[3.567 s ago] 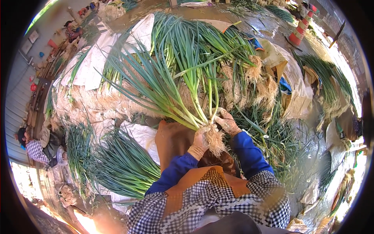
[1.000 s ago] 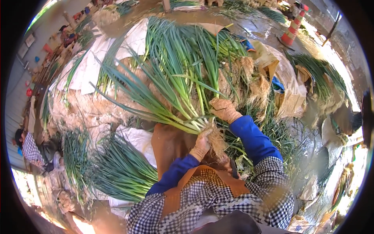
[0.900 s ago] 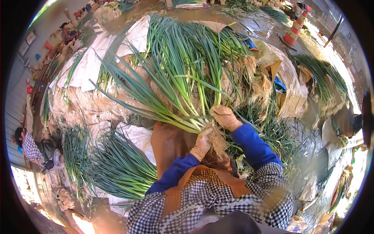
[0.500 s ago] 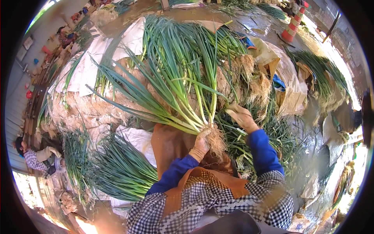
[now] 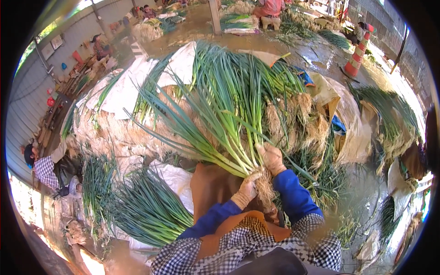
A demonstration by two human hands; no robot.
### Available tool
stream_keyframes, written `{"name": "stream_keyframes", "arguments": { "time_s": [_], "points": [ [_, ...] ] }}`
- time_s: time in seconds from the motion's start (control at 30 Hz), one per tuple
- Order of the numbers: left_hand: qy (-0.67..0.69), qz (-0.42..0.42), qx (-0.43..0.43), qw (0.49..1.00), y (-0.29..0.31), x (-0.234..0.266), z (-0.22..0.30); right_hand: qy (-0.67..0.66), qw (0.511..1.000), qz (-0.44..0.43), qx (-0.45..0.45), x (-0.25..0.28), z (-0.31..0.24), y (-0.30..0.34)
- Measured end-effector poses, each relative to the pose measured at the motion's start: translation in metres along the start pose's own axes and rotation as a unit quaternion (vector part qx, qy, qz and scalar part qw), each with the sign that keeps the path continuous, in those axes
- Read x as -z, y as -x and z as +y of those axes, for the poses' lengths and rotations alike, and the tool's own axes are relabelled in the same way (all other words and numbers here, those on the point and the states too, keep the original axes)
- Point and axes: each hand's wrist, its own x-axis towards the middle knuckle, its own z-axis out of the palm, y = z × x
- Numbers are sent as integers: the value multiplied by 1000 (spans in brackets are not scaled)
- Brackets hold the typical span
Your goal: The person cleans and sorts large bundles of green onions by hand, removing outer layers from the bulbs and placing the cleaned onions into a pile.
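Note:
A bunch of green onions [image 5: 229,149], with long green leaves fanned away from me, is gripped near its roots by my left hand [image 5: 247,187]. Its pale, stringy roots [image 5: 264,190] hang just right of that hand. My right hand [image 5: 271,158] has its fingers closed at the white stalks on the bunch's right side, seemingly pinching an outer green onion; the fingertips are partly hidden. Beyond the bunch lies a large heap of green onions [image 5: 224,68], roots toward me. A brown apron [image 5: 211,183] covers my lap below the hands.
Left of my lap, a pile of green onions [image 5: 151,208] rests on white sheeting [image 5: 176,183]. Loose leaves [image 5: 321,183] litter the ground at right. A person [image 5: 46,169] sits at the far left. A striped traffic cone [image 5: 356,57] and a post [image 5: 214,16] stand at the back.
My right hand has moved left, from beside the bunch onto its stalks. My left hand keeps its hold near the roots. The view has tilted up, with more background showing.

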Motion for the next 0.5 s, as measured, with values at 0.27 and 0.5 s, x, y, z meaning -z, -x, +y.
{"name": "stream_keyframes", "arguments": {
  "time_s": [0.27,0.5],
  "points": [
    [84,-62,24,994,10,-9,-4,-276,930,-20,-242,63,-3,38],
    [67,-45,0,997,2,6,-11,-730,636,-112,-223,65,-9,48]
  ]
}}
